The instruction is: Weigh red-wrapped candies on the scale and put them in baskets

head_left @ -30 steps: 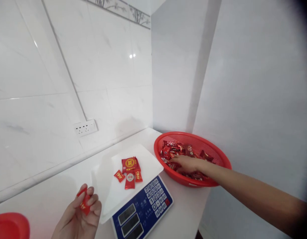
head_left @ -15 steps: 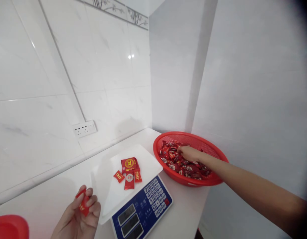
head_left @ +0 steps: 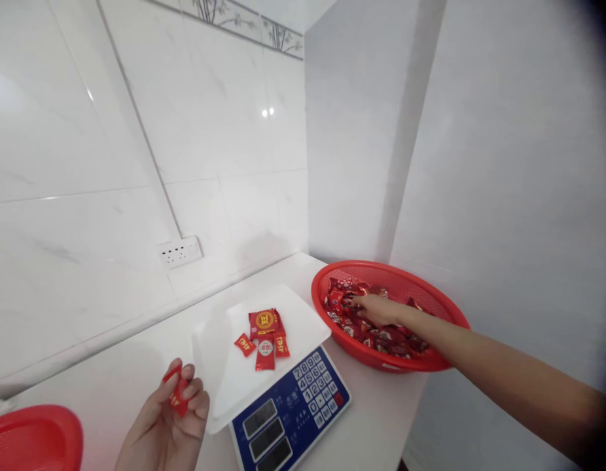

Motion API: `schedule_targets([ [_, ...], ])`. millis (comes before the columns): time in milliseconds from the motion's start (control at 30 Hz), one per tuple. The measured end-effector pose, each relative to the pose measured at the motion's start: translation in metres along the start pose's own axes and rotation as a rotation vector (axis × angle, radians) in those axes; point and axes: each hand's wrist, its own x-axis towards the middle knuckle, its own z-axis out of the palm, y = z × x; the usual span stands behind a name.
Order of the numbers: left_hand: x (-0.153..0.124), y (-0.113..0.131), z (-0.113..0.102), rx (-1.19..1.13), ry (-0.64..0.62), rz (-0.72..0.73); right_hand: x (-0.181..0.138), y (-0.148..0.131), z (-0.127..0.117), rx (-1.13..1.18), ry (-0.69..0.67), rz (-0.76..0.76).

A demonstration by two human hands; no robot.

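The scale (head_left: 278, 386) sits in the middle of the white counter (head_left: 111, 386), and everything else is placed off it. To its right stands the red basket (head_left: 430, 288), heaped with wrapped candies (head_left: 381, 337). The right hand (head_left: 376, 309) is down in that heap, palm down, fingers loosely spread over the wrappers; whether it has actually closed on one I cannot tell from here. Left of the scale, low and near the camera, the left hand (head_left: 168, 425) is half curled, thumb and fingers pinching a small red packet (head_left: 177, 396) held up off the counter. On the scale's white tray (head_left: 303, 314) lie a larger red pack (head_left: 264, 322) and three little sachets (head_left: 264, 350) just in front of it, grouped near the tray's middle. A second red basket (head_left: 33, 435) peeks in at the far left of the scale, and a wall socket (head_left: 179, 251) sits behind it.

To do this picking well, I'd judge the fingertips should single out one wrapper from the heap rather than rake a bunch, lift it clear of the basket's rim, and leave the packs on the tray undisturbed.
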Motion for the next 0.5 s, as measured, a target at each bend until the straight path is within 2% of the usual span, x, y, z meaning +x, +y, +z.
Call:
schedule_targets([
  [100,-0.001,-0.003,0.002,0.009,0.008,0.010,-0.002,-0.018,-0.018,0.098,0.125,-0.051],
  [200,0.000,-0.006,0.002,0.011,-0.027,0.022,-0.003,-0.056,-0.023,0.296,0.206,-0.206],
  [367,-0.003,-0.004,-0.002,0.020,-0.058,0.041,0.001,-0.131,-0.002,0.319,0.217,-0.382],
  [500,-0.005,-0.002,-0.004,0.013,-0.064,0.050,0.008,-0.171,0.021,0.341,0.283,-0.496],
])
